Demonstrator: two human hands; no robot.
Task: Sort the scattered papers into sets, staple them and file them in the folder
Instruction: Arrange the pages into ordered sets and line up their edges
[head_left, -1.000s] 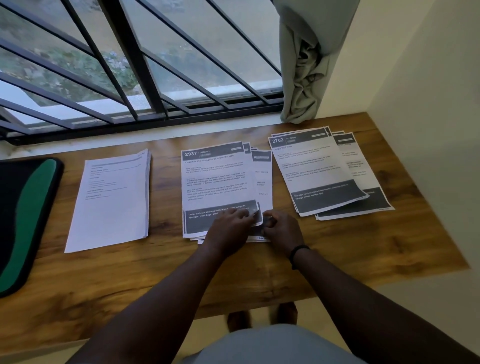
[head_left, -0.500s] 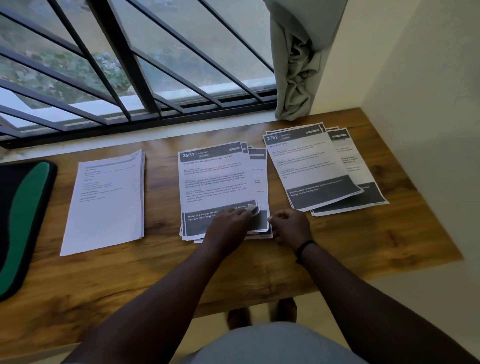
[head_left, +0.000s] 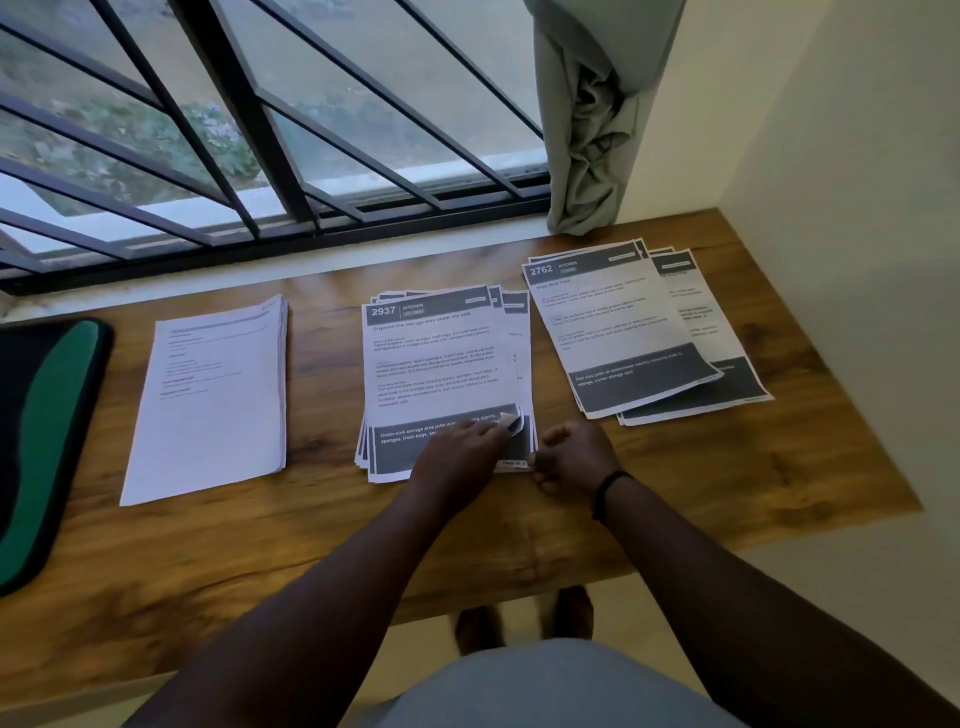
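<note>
Left hand (head_left: 457, 447) fingers pinching the middle stack (head_left: 441, 374) top sheet's curled corner; right hand (head_left: 569, 457) loosely curled, empty.

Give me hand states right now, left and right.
Left hand: pinching the curled corner of the top sheet of the middle stack.
Right hand: loosely curled at the stack's edge; grip cannot be told.

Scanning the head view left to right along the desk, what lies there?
Black-and-green folder → plain white paper stack → stack headed 2937 under both hands → stack headed 2762, on the wooden desk.
</note>
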